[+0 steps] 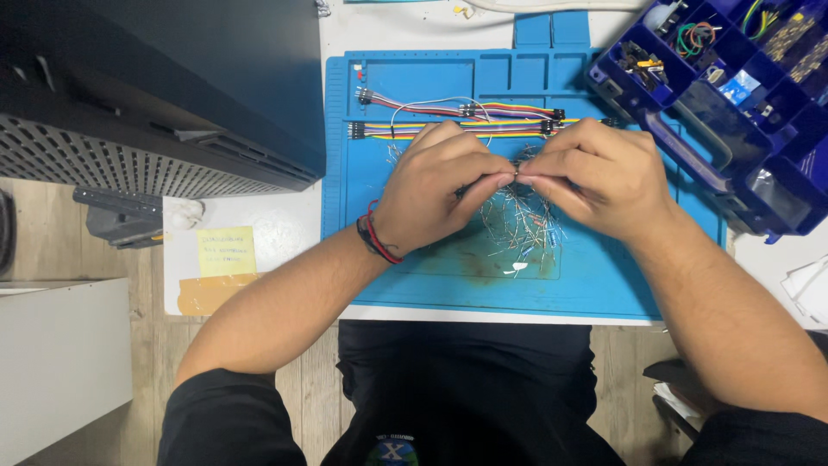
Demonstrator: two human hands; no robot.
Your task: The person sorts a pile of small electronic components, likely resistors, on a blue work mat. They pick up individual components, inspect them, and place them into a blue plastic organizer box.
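We see our left hand [440, 185] and right hand [595, 177] pinching one tiny part between closed fingertips; the resistors [517, 226] beneath are too tangled to count

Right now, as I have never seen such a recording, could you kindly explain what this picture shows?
This is one view from a camera worn on a person's head, looking down at their own two bare hands. The left hand and right hand meet above a blue work mat, pinching something very thin between their fingertips; it is too small to identify. Under them lies a pile of small wire-legged parts. Coloured ribbon jumper wires lie further back, and a blue compartment box of parts sits at the right.
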